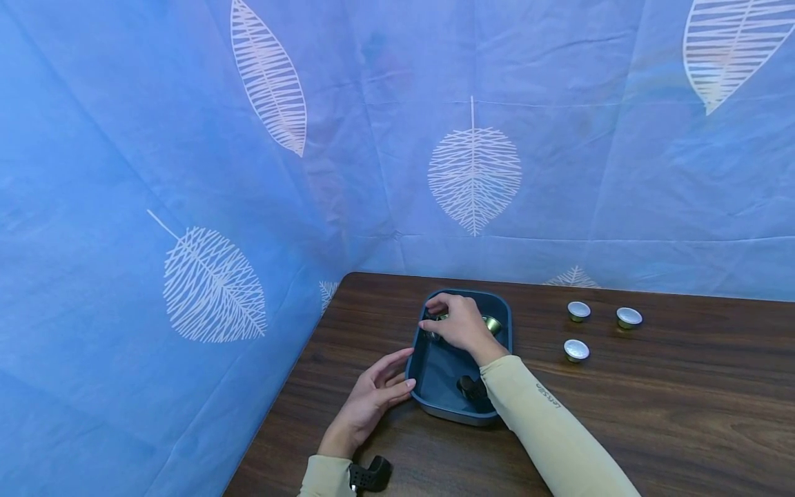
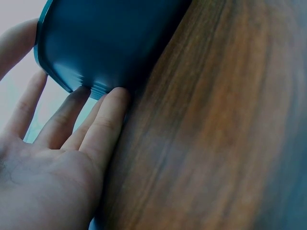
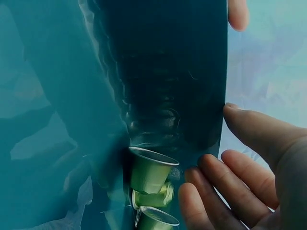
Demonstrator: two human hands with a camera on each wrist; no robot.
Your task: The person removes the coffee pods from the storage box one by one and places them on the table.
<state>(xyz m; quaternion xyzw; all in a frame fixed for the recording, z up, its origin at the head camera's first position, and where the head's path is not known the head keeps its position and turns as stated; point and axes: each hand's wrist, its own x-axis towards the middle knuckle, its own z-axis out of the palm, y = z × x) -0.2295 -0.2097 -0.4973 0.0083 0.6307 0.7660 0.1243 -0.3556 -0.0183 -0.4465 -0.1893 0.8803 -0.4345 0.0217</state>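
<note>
My right hand (image 1: 459, 324) reaches down into the blue-grey tray (image 1: 444, 383). In the right wrist view its fingers (image 3: 232, 189) are spread and hold nothing, with the thumb by the tray's rim. Right beside these fingers, several small green coffee capsules (image 3: 151, 175) lie against one another in the tray; one gold-green capsule (image 1: 493, 324) shows past the hand in the head view. My left hand (image 1: 373, 397) touches the tray's left wall from outside, its fingers (image 2: 108, 122) fairly straight and its thumb at the rim.
Three capsules with pale lids stand on the table right of the tray: a back-left capsule (image 1: 579, 311), a far-right capsule (image 1: 629, 317) and a front capsule (image 1: 576, 351). The dark wooden table (image 1: 683, 386) meets a blue leaf-print curtain (image 1: 385, 172) behind.
</note>
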